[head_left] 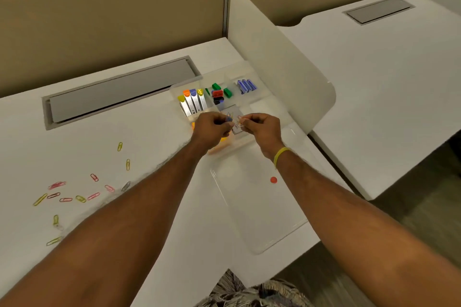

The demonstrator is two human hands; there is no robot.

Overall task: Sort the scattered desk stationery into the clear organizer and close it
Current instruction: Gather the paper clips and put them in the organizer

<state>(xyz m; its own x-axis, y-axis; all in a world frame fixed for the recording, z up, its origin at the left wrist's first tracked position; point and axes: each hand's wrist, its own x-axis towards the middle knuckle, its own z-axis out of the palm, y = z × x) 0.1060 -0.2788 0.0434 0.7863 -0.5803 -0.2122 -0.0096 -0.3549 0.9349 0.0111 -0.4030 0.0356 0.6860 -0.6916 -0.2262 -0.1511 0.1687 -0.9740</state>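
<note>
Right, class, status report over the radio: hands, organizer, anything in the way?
Left hand and right hand both pinching paper clips over the clear organizer. Lid open, flat on desk. Loose clips still scattered left. Nothing blocking.

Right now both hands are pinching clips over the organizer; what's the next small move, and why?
Probably let the clips fall into the compartment below. Both the left hand and the right hand hold a small bunch of paper clips just above the clear organizer, and many loose clips wait on the desk at the left.
</note>
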